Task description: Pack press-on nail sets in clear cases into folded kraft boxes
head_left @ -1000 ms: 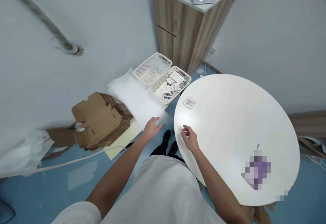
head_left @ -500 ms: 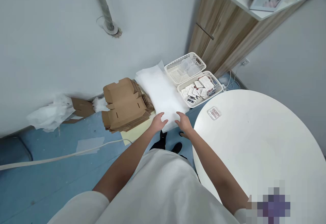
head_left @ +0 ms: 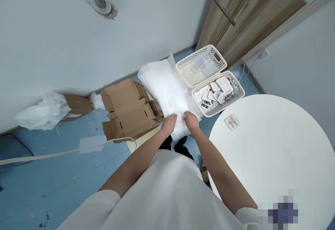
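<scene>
A stack of white foam sheets (head_left: 164, 87) lies on the floor between flattened cardboard boxes (head_left: 128, 109) and two cream baskets. My left hand (head_left: 169, 123) rests flat on the near end of the sheets, fingers stretched out. Beside it, my right hand (head_left: 191, 121) also touches the near end, with its fingers curled down at the sheet's edge. Whether it grips a sheet I cannot make out.
One basket (head_left: 235, 99) holds several small packets; the far basket (head_left: 183, 66) holds clear plastic pieces. A round white table (head_left: 274, 146) at right carries a small clear tray (head_left: 232, 121). A wooden cabinet (head_left: 248, 17) stands behind. White cable (head_left: 65, 152) and crumpled wrap (head_left: 42, 113) lie left.
My right hand left the table and joined my left at the foam sheets. Both hands have moved further onto the sheets' near end, and my view has tilted down toward the floor.
</scene>
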The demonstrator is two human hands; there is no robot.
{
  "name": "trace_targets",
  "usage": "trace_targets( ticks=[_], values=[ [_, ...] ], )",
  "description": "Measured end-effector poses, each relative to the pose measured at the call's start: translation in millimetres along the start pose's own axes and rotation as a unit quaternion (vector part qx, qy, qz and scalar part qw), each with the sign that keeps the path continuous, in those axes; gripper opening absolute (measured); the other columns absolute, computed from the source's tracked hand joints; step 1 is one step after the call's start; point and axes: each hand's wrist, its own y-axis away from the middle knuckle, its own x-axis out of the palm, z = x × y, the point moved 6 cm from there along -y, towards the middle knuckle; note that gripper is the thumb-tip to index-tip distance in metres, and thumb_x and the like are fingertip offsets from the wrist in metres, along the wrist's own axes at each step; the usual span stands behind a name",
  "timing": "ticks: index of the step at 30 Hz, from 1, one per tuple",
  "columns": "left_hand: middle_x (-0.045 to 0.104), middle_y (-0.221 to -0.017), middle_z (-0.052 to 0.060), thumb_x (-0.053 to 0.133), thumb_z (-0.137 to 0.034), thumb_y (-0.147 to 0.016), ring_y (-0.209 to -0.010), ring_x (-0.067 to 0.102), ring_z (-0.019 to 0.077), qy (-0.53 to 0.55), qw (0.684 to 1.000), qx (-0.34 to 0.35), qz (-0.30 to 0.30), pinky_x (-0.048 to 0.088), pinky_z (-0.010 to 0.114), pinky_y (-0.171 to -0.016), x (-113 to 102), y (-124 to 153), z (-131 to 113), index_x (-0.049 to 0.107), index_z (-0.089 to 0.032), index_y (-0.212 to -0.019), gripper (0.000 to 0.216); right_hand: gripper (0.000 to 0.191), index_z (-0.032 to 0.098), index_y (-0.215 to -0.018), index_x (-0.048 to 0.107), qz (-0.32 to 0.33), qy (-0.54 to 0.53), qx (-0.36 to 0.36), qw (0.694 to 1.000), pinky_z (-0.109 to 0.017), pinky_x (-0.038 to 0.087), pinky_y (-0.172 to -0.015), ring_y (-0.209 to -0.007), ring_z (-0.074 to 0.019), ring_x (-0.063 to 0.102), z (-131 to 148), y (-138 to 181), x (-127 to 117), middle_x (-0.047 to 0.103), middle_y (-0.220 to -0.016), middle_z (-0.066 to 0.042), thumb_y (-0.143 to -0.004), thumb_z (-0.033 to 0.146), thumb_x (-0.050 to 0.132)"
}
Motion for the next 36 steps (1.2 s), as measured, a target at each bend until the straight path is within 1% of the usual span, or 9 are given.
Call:
trace_targets(
  ticks=[5,9,13,17,20,23,25,30,36],
  values=[
    [0.047,-0.126,0.013,0.052,-0.004,-0.069,-0.121,0.038,0.027,0.079,0.996,-0.04,-0.031,0.026,0.041,-0.101,-2.6,-0.9,4.3,0.048,-0.018,-0.115,0.049,0.022,0.019,-0.076,0.061,-0.013,-0.018,-0.006,1.0,-0.031,0.041,-0.071,-0.077,-0.0212,0.06,-0.9,-0.1,-6.3,0.065,-0.08,-0.01,-0.083,0.015,0.04],
    [0.044,-0.129,0.012,0.055,-0.012,-0.072,-0.124,0.034,0.0265,0.125,0.988,-0.071,-0.056,0.025,0.041,-0.103,-12.8,5.9,2.6,0.048,-0.018,-0.117,0.046,0.023,0.021,-0.081,0.063,-0.041,-0.069,-0.01,0.997,-0.031,0.044,-0.073,-0.085,-0.0204,0.061,3.8,0.3,-19.8,0.064,-0.101,-0.008,-0.084,0.021,0.04],
    [0.048,-0.122,0.011,0.055,-0.022,-0.075,-0.116,0.042,0.0238,0.226,0.957,-0.107,-0.147,0.034,0.039,-0.098,-25.7,25.1,4.5,0.049,-0.018,-0.113,0.039,0.023,0.021,-0.087,0.065,-0.082,-0.162,-0.007,0.983,-0.034,0.045,-0.084,-0.1,-0.0207,0.057,8.2,1.8,-41.2,0.061,-0.111,-0.007,-0.083,0.028,0.043],
    [0.056,-0.105,0.012,0.06,-0.029,-0.073,-0.094,0.056,0.0183,0.4,0.858,-0.235,-0.218,0.045,0.034,-0.084,-15.8,55.9,12.8,0.047,-0.015,-0.111,0.042,0.023,0.021,-0.085,0.067,-0.093,-0.231,0.024,0.968,-0.036,0.045,-0.086,-0.096,-0.0216,0.06,8.5,4.4,-63.9,0.065,-0.102,-0.006,-0.08,0.034,0.049],
    [0.058,-0.102,0.012,0.062,-0.04,-0.071,-0.091,0.058,0.0178,0.524,0.777,-0.305,-0.171,0.047,0.033,-0.079,1.2,67.6,5.3,0.052,-0.015,-0.101,0.041,0.023,0.021,-0.082,0.068,-0.092,-0.277,0.029,0.956,-0.036,0.045,-0.087,-0.094,-0.0221,0.06,10.5,8.7,-80.4,0.067,-0.097,-0.005,-0.078,0.037,0.052],
    [0.06,-0.103,0.012,0.06,-0.048,-0.071,-0.091,0.059,0.0183,0.627,0.706,-0.304,-0.124,0.049,0.031,-0.074,2.9,61.5,-10.4,0.054,-0.016,-0.092,0.039,0.024,0.022,-0.08,0.068,-0.084,-0.336,0.023,0.938,-0.035,0.046,-0.084,-0.09,-0.0203,0.062,12.1,14.7,-92.7,0.068,-0.092,-0.004,-0.077,0.04,0.052],
    [0.061,-0.101,0.01,0.061,-0.045,-0.072,-0.086,0.06,0.016,0.665,0.671,-0.287,-0.162,0.049,0.03,-0.072,-7.6,54.2,-14.4,0.053,-0.017,-0.093,0.035,0.024,0.022,-0.08,0.067,-0.067,-0.362,0.013,0.93,-0.034,0.046,-0.084,-0.09,-0.0192,0.062,12.1,19.9,-96.2,0.068,-0.094,-0.003,-0.076,0.041,0.053],
    [0.063,-0.094,0.006,0.063,-0.026,-0.073,-0.072,0.062,0.0101,0.677,0.633,-0.271,-0.258,0.051,0.027,-0.07,-25.8,52.8,-5.5,0.05,-0.019,-0.101,0.032,0.04,0.024,-0.099,0.062,-0.059,-0.376,0.026,0.924,-0.036,0.042,-0.089,-0.111,-0.0218,0.049,-3.1,43.2,-85.4,0.052,-0.123,-0.007,-0.071,0.051,0.056],
    [0.065,-0.085,0.003,0.062,-0.024,-0.073,-0.069,0.063,0.0115,0.675,0.627,-0.3,-0.245,0.052,0.028,-0.065,-19.5,71.8,7.3,0.051,-0.019,-0.098,0.028,0.056,0.023,-0.12,0.048,0.014,-0.508,0.16,0.846,-0.033,0.049,-0.072,-0.097,-0.0221,0.058,-19.6,60.9,-31.9,0.054,-0.117,-0.013,-0.073,0.054,0.052]
  ],
)
